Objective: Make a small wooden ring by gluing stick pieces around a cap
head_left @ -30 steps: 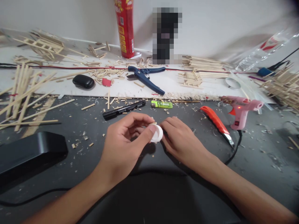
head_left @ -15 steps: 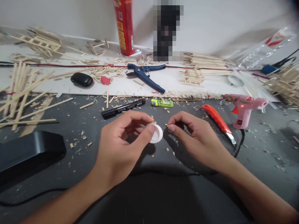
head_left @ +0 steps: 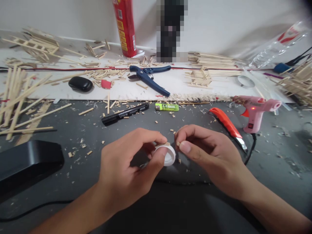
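Note:
A small white round cap point(head_left: 172, 157), its hollow side facing me, is pinched between the thumb and index finger of my left hand point(head_left: 131, 159). At its top edge, under the index fingertip, lies a little piece of wood point(head_left: 166, 144). Just to the right, my right hand point(head_left: 209, 156) pinches a tiny wood bit point(head_left: 178, 144) between thumb and forefinger, close to the cap but apart from it. Beyond the hands lie a black marker point(head_left: 125, 113) and a green lighter point(head_left: 167, 107).
An orange utility knife point(head_left: 226, 125) and a pink glue gun point(head_left: 259, 110) with a lit red light lie at right. Behind are blue cutters point(head_left: 151, 79), a black mouse point(head_left: 80, 84), a red canister point(head_left: 125, 29) and wooden sticks point(head_left: 14, 97). A black device point(head_left: 31, 159) sits at left.
Both hands have come lower and nearer to me, with the cap and the wood bit still in them. The cap has turned slightly. The camera view has shifted a little.

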The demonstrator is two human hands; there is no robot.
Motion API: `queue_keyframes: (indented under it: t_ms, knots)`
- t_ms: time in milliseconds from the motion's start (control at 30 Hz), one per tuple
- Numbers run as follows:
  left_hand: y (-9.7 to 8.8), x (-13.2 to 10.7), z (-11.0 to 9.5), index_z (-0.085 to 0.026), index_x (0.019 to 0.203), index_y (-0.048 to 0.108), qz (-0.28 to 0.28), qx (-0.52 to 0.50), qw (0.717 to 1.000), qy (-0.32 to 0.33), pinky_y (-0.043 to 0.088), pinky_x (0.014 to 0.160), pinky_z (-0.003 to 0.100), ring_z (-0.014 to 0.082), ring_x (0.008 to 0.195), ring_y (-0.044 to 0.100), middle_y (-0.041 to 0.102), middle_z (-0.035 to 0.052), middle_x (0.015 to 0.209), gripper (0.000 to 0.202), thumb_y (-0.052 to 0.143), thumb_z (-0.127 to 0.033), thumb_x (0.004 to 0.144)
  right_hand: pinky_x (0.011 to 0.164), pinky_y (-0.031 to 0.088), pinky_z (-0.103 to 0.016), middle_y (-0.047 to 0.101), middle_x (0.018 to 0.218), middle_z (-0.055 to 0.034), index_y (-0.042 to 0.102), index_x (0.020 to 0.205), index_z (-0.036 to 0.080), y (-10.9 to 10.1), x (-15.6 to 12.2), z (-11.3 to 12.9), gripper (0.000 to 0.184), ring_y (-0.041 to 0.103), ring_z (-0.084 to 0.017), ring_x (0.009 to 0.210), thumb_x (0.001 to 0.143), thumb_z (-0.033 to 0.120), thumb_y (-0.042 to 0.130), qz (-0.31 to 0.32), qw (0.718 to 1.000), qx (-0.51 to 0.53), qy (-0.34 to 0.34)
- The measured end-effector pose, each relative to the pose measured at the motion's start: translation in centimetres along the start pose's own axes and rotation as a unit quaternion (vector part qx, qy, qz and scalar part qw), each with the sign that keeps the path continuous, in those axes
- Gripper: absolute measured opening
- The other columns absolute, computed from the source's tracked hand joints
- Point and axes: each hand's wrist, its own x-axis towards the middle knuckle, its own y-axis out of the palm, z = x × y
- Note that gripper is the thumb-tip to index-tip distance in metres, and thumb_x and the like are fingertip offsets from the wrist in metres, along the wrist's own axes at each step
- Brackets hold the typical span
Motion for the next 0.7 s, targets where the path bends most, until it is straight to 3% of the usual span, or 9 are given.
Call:
queue_keyframes:
  t_ms: [367,700]
  knots:
    - [0.18,0.14,-0.08,-0.029,0.094,0.073,-0.001,0.015,0.999,0.034,0.059,0.067,0.021,0.0109,0.061,0.072,0.078,-0.0053,0.082,0.004,0.074,-0.026,0.097,0.061,0.046,-0.021,0.066,0.076,0.0024,0.070,0.087,0.024,0.26,-0.50,0.41,0.015,0.056,-0.011,0.068,0.100,0.031,0.070,0.022,0.999,-0.027,0.012]
    - [0.78,-0.10,0.38,-0.027,0.100,0.067,-0.035,0.021,0.991,0.126,0.060,0.071,0.020,0.0078,0.073,0.074,0.079,-0.0085,0.087,0.012,0.075,-0.018,0.097,0.063,0.043,-0.019,0.066,0.076,0.0043,0.074,0.086,0.022,0.25,-0.22,0.39,0.014,0.056,-0.010,0.070,0.088,0.028,0.087,0.022,0.999,0.016,0.045]
